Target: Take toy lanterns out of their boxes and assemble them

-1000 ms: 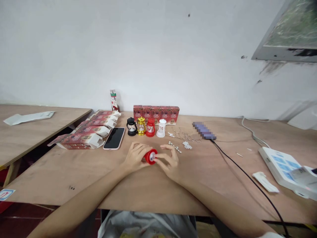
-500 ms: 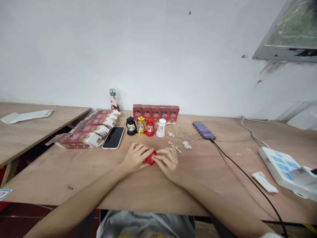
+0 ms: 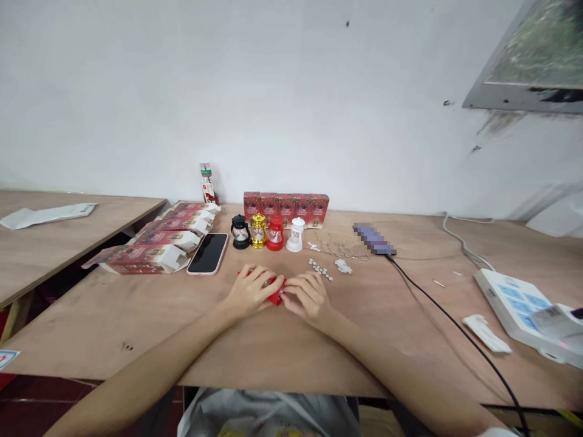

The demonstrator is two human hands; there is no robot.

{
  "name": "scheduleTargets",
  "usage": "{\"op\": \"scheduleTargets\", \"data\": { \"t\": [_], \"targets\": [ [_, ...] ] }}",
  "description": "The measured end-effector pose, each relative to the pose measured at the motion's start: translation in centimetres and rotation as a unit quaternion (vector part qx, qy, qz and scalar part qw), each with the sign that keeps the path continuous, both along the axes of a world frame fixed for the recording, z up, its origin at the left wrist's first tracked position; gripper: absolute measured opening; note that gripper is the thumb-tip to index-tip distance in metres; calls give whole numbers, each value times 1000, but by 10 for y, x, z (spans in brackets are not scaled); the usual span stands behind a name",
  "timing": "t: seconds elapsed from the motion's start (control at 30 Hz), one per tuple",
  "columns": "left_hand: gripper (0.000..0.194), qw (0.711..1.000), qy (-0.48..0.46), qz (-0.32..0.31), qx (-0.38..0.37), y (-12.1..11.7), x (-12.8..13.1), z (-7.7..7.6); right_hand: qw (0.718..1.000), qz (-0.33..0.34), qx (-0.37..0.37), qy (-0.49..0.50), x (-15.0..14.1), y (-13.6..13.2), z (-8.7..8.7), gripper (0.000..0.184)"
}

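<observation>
Left hand palm-down around red lantern

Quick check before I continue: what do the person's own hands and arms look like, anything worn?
The left hand and right hand are ungloved, with no rings or watch visible. Both forearms are bare. A whitish sleeve edge shows on the right arm; no left sleeve is in view.

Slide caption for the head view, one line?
Left hand holds a red miniature lantern sideways, right hand at its end, before a row of four upright lanterns.
</observation>
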State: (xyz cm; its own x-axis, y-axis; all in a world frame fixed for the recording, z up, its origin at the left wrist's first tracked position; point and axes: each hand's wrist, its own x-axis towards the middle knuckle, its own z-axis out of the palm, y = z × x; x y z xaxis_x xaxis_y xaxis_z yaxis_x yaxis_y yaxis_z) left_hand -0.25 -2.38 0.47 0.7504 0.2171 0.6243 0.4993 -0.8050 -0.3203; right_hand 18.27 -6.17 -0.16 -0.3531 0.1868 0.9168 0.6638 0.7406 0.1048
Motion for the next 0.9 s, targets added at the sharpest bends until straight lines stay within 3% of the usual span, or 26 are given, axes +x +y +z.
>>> {"op": "scheduleTargets", "data": {
  "t": [0.2,0.6,0.9],
  "targets": [
    [25,1000,5,-3,24,-1,2,0,999,15,26,-32,2,6,0,9],
    [34,999,37,6,-31,-1,3,0,994,94,-55,-20,7,9,0,13],
    [38,999,36,7,-28,-1,5,0,985,144,-94,-16,13,11,2,15]
  ]
}}
